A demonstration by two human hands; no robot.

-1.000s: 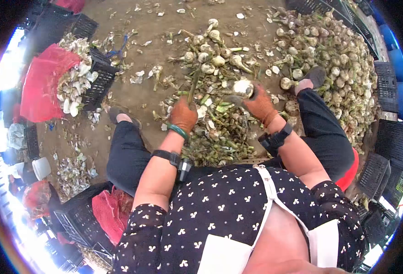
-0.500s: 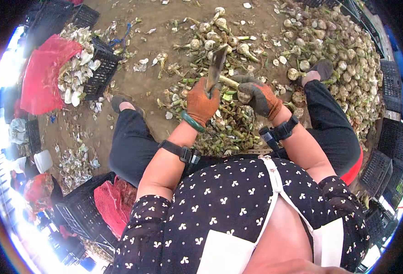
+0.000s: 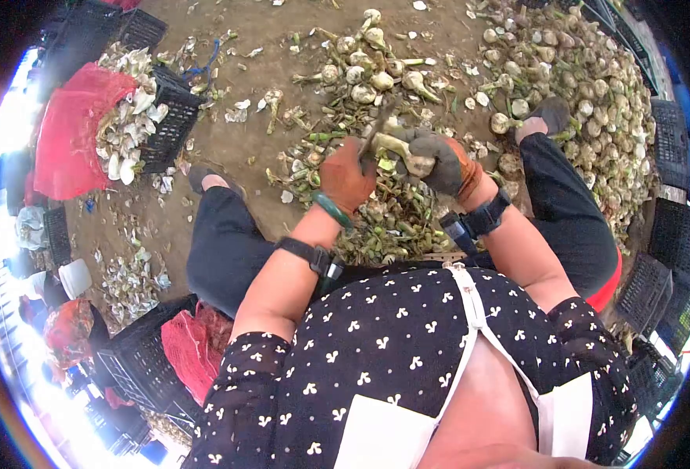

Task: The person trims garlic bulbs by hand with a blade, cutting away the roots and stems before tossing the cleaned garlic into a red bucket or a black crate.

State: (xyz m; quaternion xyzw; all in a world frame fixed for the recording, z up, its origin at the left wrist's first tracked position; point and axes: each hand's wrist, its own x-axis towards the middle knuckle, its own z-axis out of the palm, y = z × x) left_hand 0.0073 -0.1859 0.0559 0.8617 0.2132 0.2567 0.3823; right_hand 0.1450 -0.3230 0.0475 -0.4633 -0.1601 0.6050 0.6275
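My left hand (image 3: 346,178), in an orange and grey work glove, is closed around a knife (image 3: 378,127); its blade points away from me and is seen nearly edge-on. In my right hand (image 3: 446,162), gloved alike, sits a garlic bulb (image 3: 418,165) with a thick pale stem reaching left toward the blade. The knife overlaps the stem's end in this view. Beneath both hands lies a heap of cut stems and leaves (image 3: 396,215). Just beyond them is a small pile of whole garlic (image 3: 364,74) with stems on.
A large garlic heap (image 3: 595,109) spreads at the right, by my shoe (image 3: 550,117). Black crates (image 3: 175,117) stand left, one holding garlic beside a red mesh bag (image 3: 79,129). More crates (image 3: 646,293) line the right edge. Peelings litter the dirt floor (image 3: 243,62).
The knife has turned from showing its broad side to nearly edge-on, close to the stem. My right hand has rolled, bringing the garlic bulb and stem more into view.
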